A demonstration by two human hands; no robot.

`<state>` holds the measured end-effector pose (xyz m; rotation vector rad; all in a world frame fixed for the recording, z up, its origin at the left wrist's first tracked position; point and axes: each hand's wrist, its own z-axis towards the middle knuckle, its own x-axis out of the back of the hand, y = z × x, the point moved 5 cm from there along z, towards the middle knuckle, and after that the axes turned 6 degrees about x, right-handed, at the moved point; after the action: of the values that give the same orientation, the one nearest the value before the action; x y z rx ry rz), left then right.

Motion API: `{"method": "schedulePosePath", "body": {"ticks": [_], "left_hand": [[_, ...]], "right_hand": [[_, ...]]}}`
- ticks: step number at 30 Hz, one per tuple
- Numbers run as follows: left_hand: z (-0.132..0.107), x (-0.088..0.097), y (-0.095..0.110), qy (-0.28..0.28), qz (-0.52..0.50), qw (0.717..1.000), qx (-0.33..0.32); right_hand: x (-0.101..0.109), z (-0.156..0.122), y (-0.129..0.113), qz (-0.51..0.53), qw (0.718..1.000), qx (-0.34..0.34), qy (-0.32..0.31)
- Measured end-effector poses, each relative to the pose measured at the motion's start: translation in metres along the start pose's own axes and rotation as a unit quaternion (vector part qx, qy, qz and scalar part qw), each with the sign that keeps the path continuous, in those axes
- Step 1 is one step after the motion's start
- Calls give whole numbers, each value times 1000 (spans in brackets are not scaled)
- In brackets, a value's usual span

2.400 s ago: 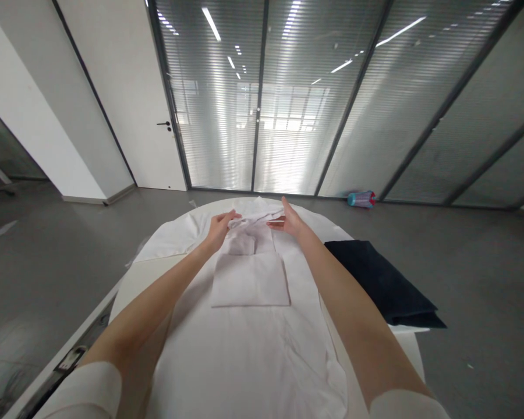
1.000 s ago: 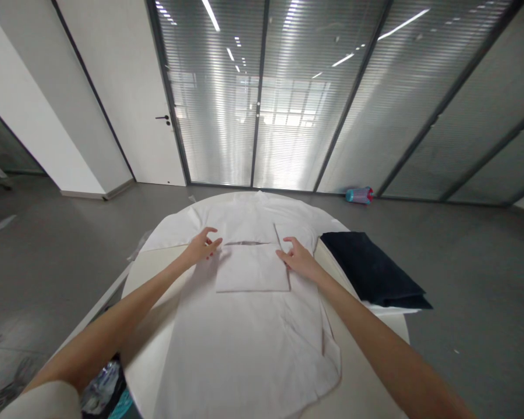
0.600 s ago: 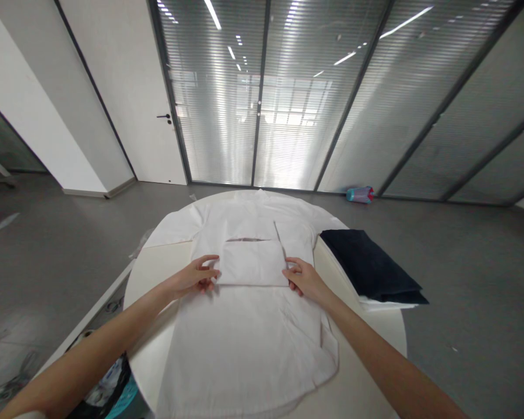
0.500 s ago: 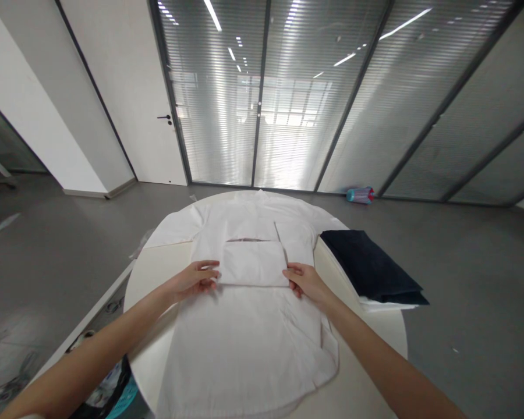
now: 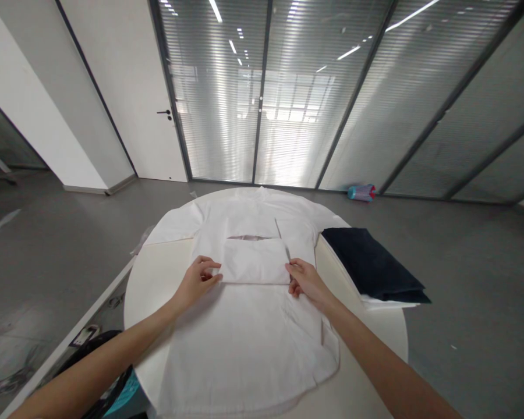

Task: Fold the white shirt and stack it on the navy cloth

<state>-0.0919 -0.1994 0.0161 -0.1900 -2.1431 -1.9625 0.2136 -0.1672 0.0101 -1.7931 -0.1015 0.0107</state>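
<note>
A white shirt lies spread over the round table, its upper part and sleeves toward the far edge. On its middle rests a flat rectangle of folded white cloth, with a narrow dark gap along its far edge. Whether this cloth is part of the shirt I cannot tell. My left hand has thumb and fingers closed at its left edge, near the lower corner. At the opposite edge, my right hand pinches the cloth, with the lower fingers curled beneath.
The white round table stands on a grey floor. To the right, a folded dark navy cloth lies on white fabric, overhanging the table edge. A turquoise bin with a black bag sits below at left. Glass partitions rise beyond.
My left hand has turned and closed its thumb and fingers at the cloth's left edge. My right hand keeps its hold, and the folded cloth lies in nearly the same place.
</note>
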Motion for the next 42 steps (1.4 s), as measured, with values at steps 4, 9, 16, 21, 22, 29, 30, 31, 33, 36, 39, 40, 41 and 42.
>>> {"method": "schedulePosePath", "body": {"ticks": [4, 9, 16, 21, 22, 29, 30, 31, 33, 36, 39, 40, 41, 42], "left_hand": [[0, -9, -6, -79, -77, 990, 93], [4, -12, -6, -110, -183, 959, 189], [2, -12, -6, -137, -203, 947, 210], [1, -7, -11, -158, -88, 970, 162], [5, -3, -9, -142, -38, 980, 136], [44, -15, 53, -32, 186, 966, -179], [51, -29, 60, -65, 194, 959, -194], [58, -44, 65, -95, 205, 952, -204], [70, -72, 69, -134, 241, 936, -217], [82, -99, 58, -142, 292, 915, -239], [84, -105, 40, -103, 295, 912, -266], [84, -104, 36, -90, 288, 914, -273], [83, -103, 34, -80, 279, 915, -279], [82, -101, 34, -72, 273, 915, -286]], "right_hand": [[0, 3, 2, -7, 1000, 5, -2], [2, 2, -2, -44, 997, 57, 8], [4, -1, 4, -118, 989, 86, -23], [10, 0, 6, -235, 964, 124, -5], [11, 0, 0, -278, 947, 160, 17], [-17, 12, -56, -475, 801, 364, 32], [-26, 19, -62, -502, 781, 370, 8], [-34, 26, -66, -531, 763, 369, -16], [-49, 42, -68, -582, 729, 354, -56], [-61, 60, -60, -632, 701, 322, -73], [-61, 67, -48, -644, 702, 305, -23], [-59, 67, -45, -641, 706, 301, 1], [-57, 67, -43, -637, 710, 299, 21], [-55, 65, -42, -634, 713, 299, 35]]}}
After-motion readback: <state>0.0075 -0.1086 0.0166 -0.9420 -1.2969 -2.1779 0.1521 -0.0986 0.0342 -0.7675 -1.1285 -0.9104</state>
